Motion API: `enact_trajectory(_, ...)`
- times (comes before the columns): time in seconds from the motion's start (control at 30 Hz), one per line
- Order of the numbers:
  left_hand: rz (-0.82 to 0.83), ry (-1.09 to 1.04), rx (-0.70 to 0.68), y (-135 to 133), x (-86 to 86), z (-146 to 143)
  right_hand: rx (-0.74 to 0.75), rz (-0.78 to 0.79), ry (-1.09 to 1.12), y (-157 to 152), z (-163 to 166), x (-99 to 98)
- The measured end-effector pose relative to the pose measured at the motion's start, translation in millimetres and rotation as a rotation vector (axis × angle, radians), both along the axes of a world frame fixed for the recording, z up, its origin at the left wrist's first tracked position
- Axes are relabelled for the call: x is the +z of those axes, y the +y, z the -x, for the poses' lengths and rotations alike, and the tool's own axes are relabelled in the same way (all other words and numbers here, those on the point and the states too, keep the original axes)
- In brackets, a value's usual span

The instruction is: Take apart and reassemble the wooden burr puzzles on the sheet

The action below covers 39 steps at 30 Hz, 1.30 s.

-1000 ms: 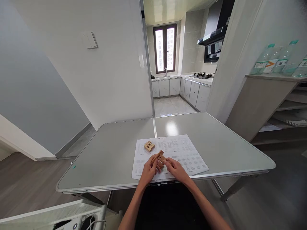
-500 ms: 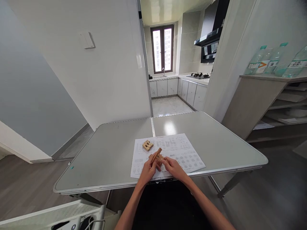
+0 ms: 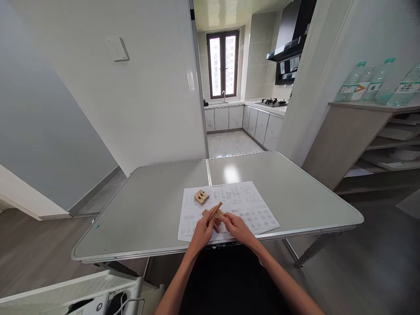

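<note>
Low over the printed sheet (image 3: 259, 205), both hands are closed on a cluster of notched wooden puzzle pieces (image 3: 217, 212). My left hand (image 3: 203, 230) grips it from the left, with one stick slanting up past the fingers. From the right, the fingertips of my right hand (image 3: 236, 226) pinch the cluster's edge. Fingers hide much of the wood, so how the pieces fit together is unclear. A small group of pale notched wooden blocks (image 3: 201, 197) lies on the sheet's upper left part, beyond my hands.
The sheet rests on a grey folding table (image 3: 144, 210) with a metal rim. Plastic bottles (image 3: 377, 83) stand on a shelf unit (image 3: 357, 131) at the right. A white basket or cart (image 3: 108, 284) holding a cable is at the lower left.
The view has shifted slightly. Both hands keep their hold on the wooden puzzle pieces, with only a slight change in finger position.
</note>
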<state>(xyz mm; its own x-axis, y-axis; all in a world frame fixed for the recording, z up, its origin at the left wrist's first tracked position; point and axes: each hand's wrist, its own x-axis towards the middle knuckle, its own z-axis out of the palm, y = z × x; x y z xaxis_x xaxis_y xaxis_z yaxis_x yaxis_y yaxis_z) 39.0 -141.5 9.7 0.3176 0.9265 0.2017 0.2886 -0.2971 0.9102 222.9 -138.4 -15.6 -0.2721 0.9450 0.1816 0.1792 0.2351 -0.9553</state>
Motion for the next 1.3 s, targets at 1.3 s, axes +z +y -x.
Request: enact_trajectory(1.3, -0.096, 0.103, -0.115, -9, 4.9, -8, -0.006, -0.067, -0.045, 4, -3, -10.6)
